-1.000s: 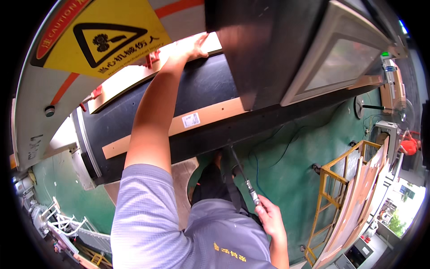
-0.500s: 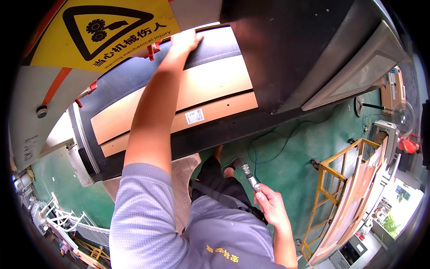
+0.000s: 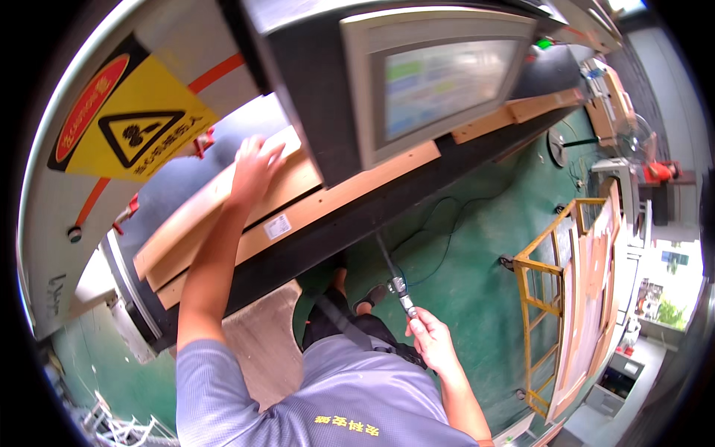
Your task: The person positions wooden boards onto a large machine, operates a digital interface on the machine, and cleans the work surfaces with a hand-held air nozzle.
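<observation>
My left hand reaches over the machine bed to the far side of a wood-coloured board, its fingers bent over the board's upper edge; blur softens the grip. This board overlaps another wood-coloured strip. Nearer to me lies a narrow board with small holes and a white label. In front of my waist, my right hand is closed around a silver air blow gun. A metal fitting and a thin dark line extend from its far end.
A grey-framed screen overhangs the boards. The machine's black front edge runs before me. Left is a panel with a yellow warning sign. A hose trails on the green floor; a yellow trolley carries boards on the right.
My left hand has come nearer from the dark far surface onto the board. The view has swung, bringing the screen into sight. My right hand keeps holding the air blow gun.
</observation>
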The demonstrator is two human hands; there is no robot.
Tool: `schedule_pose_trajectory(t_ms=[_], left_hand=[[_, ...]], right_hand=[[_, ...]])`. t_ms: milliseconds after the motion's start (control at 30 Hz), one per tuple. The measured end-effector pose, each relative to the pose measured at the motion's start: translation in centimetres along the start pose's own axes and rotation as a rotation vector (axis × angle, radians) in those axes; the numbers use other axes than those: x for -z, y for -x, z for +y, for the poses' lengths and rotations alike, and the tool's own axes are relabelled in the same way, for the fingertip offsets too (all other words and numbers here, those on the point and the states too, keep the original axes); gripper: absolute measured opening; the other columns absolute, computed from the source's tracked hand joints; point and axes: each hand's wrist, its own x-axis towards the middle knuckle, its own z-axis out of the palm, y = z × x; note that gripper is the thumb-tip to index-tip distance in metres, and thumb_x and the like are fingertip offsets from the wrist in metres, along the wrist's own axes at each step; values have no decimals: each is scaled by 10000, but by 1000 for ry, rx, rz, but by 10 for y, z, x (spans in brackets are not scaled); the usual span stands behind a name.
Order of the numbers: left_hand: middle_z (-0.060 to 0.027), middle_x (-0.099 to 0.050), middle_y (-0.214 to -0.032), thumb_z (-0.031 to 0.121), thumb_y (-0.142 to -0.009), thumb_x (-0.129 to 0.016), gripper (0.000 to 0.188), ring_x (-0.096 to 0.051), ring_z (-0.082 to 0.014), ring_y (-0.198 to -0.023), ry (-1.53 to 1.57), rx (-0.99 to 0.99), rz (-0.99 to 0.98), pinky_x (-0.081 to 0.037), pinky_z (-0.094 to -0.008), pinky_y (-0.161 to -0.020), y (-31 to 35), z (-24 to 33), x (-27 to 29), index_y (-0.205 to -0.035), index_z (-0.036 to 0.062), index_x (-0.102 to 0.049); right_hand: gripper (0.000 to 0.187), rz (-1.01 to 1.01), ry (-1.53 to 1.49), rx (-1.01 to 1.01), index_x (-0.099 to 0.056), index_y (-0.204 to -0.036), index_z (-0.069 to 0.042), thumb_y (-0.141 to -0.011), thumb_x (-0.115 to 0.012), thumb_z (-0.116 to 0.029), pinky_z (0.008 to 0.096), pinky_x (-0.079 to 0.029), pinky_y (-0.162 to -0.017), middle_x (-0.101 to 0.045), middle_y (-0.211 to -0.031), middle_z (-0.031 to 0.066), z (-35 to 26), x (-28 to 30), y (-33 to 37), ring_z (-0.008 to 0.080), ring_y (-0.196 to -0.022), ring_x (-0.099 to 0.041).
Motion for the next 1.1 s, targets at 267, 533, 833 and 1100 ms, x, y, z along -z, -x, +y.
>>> schedule_pose_trajectory(t_ms=[267,533,833,1100], left_hand=[[-104,-547,-1239,152,-803,-834,546,-523,-347,-1136,25,106,33,-437,-479,-989,180,64,14,-1319,269,-701],[-93,-552,-1289,183,-766,-862,591,-533,-336,-1188,37,-10,5,-435,-497,-1011,206,57,14,-1328,202,-679],[-133,-481,-1471,191,-706,-905,913,-440,-371,-1372,-21,28,-152,-367,-524,-1138,201,60,24,-1521,194,-496],[-153,-561,-1302,228,-700,-875,1023,-511,-362,-1259,7,152,-446,-385,-533,-1064,215,47,34,-1606,180,-403]], right_hand=[[429,75,-90,50,-608,-1403,-37,-1075,-625,-313,205,-356,-488,-624,-872,-23,41,17,23,16,-557,-446],[376,150,-107,105,-639,-1404,-92,-1086,-602,-289,211,-365,-492,-606,-790,-41,54,32,35,22,-561,-447],[327,296,-195,148,-624,-1192,-82,-1120,-496,-374,242,-319,-370,-605,-778,10,43,104,21,50,-424,-406],[286,411,-49,398,-667,-1113,-63,-1115,-502,-296,286,-413,-557,-544,-679,-22,-47,111,-10,72,-584,-485]])
